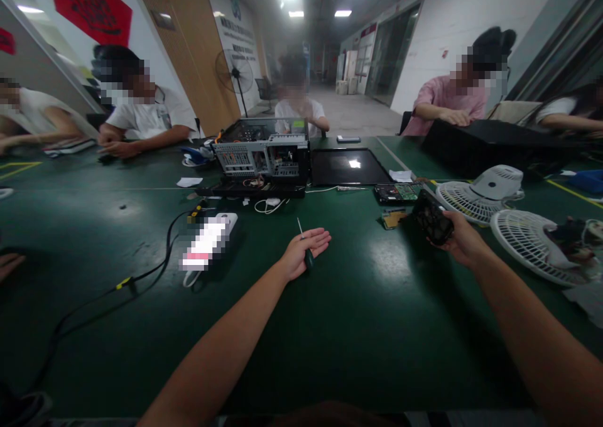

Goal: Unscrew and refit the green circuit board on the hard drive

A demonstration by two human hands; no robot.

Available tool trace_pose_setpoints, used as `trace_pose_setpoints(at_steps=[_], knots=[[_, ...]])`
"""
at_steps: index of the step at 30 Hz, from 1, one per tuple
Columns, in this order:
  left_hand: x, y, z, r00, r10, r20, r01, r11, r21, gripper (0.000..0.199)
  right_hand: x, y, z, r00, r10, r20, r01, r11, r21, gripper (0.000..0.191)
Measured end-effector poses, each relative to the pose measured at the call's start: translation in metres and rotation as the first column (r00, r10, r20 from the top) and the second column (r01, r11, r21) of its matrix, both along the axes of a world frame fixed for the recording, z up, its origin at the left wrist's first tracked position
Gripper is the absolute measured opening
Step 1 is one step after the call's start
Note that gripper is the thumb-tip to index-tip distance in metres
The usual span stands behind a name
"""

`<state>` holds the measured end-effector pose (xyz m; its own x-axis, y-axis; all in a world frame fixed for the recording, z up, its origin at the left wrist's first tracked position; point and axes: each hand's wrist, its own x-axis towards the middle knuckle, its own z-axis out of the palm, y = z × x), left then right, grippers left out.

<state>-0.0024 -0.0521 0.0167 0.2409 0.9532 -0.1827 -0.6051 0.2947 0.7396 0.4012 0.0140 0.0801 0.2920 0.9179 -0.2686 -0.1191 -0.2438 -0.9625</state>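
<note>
"Green table (pixel 264 339), seen from the head. What is the left hand (pixel 293 257) doing?"

"Holding a screwdriver (pixel 308 259). The handle is lying across the palm, the fingers are stretching out straight, and the shaft is pointing away toward the table's far side."

"And the right hand (pixel 461 238)?"

"Gripping a black part (pixel 431 220) at its near right edge, tilting it up over the table's right half. Its open face is showing; I am not managing to tell what it is."

"What is lying about it?"

"A brown piece (pixel 394 218) is sitting just left of the part, a circuit board (pixel 409 191) is resting behind, and 2 white grilles (pixel 452 198) are lying to the right."

"Farther back?"

"A PC case (pixel 264 157) is showing its metal frame. A black panel (pixel 348 169) is lying flat to its right, reflecting a light."

"Left side?"

"A white device (pixel 228 221), mostly masked by blocks, is lying near a black cable (pixel 169 245)."

"Others?"

"1 person in pink (pixel 445 94) is resting a hand on a black box (pixel 494 141). 1 person in white (pixel 162 113) is sitting across at left, leaning forearms on the table."
</note>
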Motion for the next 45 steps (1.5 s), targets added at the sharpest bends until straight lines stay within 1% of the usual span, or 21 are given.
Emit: trace_pose_setpoints(at_steps=[3, 6, 8, 10, 12, 14, 16, 18, 19, 20, 22, 24, 26, 29, 33, 35, 37, 40, 43, 44, 45], knots=[[0.000, 0.000, -0.004, 1.000, -0.007, 0.001, 0.007, 1.000, 0.014, 0.052, -0.008, -0.005, -0.004, 0.998, -0.039, -0.039, 0.040, 0.999, 0.034, 0.022], [0.000, 0.001, -0.006, 1.000, -0.011, 0.000, 0.011, 1.000, 0.027, 0.052, -0.020, -0.016, -0.011, 0.991, -0.082, -0.107, 0.091, 0.992, 0.085, 0.022], [0.000, 0.002, -0.006, 1.000, -0.012, 0.002, 0.012, 1.000, 0.025, 0.052, -0.033, -0.028, -0.012, 0.987, -0.050, -0.150, 0.066, 0.992, 0.107, 0.022], [0.000, 0.002, -0.006, 1.000, -0.008, 0.004, 0.008, 1.000, 0.018, 0.052, -0.051, -0.043, -0.010, 0.978, 0.076, -0.193, -0.061, 0.995, 0.085, 0.028], [0.000, 0.003, -0.007, 1.000, -0.003, -0.001, 0.003, 1.000, 0.012, 0.052, -0.073, -0.058, -0.006, 0.927, 0.225, -0.300, -0.223, 0.974, 0.041, 0.037], [0.001, 0.003, -0.008, 1.000, 0.011, -0.013, -0.011, 1.000, 0.011, 0.051, -0.096, -0.071, -0.004, 0.840, 0.356, -0.409, -0.391, 0.920, -0.001, 0.044], [0.002, 0.002, -0.009, 0.999, 0.032, -0.023, -0.032, 0.999, 0.013, 0.050, -0.117, -0.079, -0.004, 0.739, 0.452, -0.499, -0.531, 0.847, -0.019, 0.047], [0.002, 0.002, -0.009, 0.999, 0.049, -0.019, -0.049, 0.999, 0.019, 0.050, -0.131, -0.082, -0.007, 0.663, 0.506, -0.551, -0.611, 0.791, -0.009, 0.048], [0.002, 0.002, -0.009, 0.999, 0.051, -0.015, -0.051, 0.998, 0.021, 0.050, -0.135, -0.082, -0.009, 0.642, 0.524, -0.560, -0.635, 0.773, -0.005, 0.047], [0.002, 0.002, -0.009, 0.999, 0.050, -0.011, -0.049, 0.999, 0.023, 0.050, -0.137, -0.082, -0.011, 0.638, 0.535, -0.554, -0.645, 0.764, -0.004, 0.045], [0.002, 0.001, -0.008, 0.999, 0.045, -0.010, -0.045, 0.999, 0.023, 0.051, -0.137, -0.081, -0.018, 0.676, 0.538, -0.503, -0.628, 0.778, -0.011, 0.037], [0.002, 0.001, -0.007, 0.999, 0.048, -0.014, -0.047, 0.999, 0.023, 0.051, -0.134, -0.081, -0.024, 0.742, 0.523, -0.419, -0.581, 0.814, -0.013, 0.025], [0.002, 0.001, -0.007, 0.999, 0.053, -0.012, -0.052, 0.998, 0.025, 0.052, -0.131, -0.082, -0.029, 0.792, 0.514, -0.329, -0.547, 0.837, -0.008, 0.019], [0.001, 0.002, -0.008, 0.999, 0.053, 0.004, -0.053, 0.998, 0.024, 0.052, -0.129, -0.085, -0.030, 0.809, 0.565, -0.165, -0.577, 0.815, -0.040, 0.023], [-0.001, 0.004, -0.009, 0.998, 0.061, 0.011, -0.061, 0.998, 0.019, 0.056, -0.131, -0.080, -0.024, 0.754, 0.644, 0.128, -0.627, 0.765, -0.148, 0.035], [-0.004, 0.005, -0.008, 0.998, 0.060, 0.002, -0.060, 0.998, 0.021, 0.058, -0.135, -0.078, -0.023, 0.714, 0.662, 0.227, -0.645, 0.749, -0.155, 0.040], [-0.009, 0.005, -0.006, 0.998, 0.055, -0.010, -0.055, 0.998, 0.025, 0.058, -0.142, -0.078, -0.027, 0.677, 0.673, 0.299, -0.664, 0.733, -0.147, 0.043], [-0.018, 0.007, -0.004, 0.998, 0.061, -0.022, -0.060, 0.998, 0.034, 0.057, -0.154, -0.083, -0.035, 0.628, 0.677, 0.383, -0.690, 0.712, -0.127, 0.040], [-0.026, 0.008, -0.003, 0.997, 0.080, -0.018, -0.079, 0.996, 0.047, 0.057, -0.161, -0.082, -0.037, 0.558, 0.690, 0.461, -0.733, 0.670, -0.115, 0.034], [-0.028, 0.009, -0.003, 0.996, 0.084, -0.012, -0.084, 0.995, 0.051, 0.057, -0.161, -0.078, -0.036, 0.532, 0.671, 0.516, -0.735, 0.669, -0.112, 0.033], [-0.030, 0.009, -0.003, 0.996, 0.085, -0.006, -0.085, 0.995, 0.054, 0.057, -0.159, -0.072, -0.035, 0.511, 0.623, 0.592, -0.720, 0.687, -0.103, 0.032]])
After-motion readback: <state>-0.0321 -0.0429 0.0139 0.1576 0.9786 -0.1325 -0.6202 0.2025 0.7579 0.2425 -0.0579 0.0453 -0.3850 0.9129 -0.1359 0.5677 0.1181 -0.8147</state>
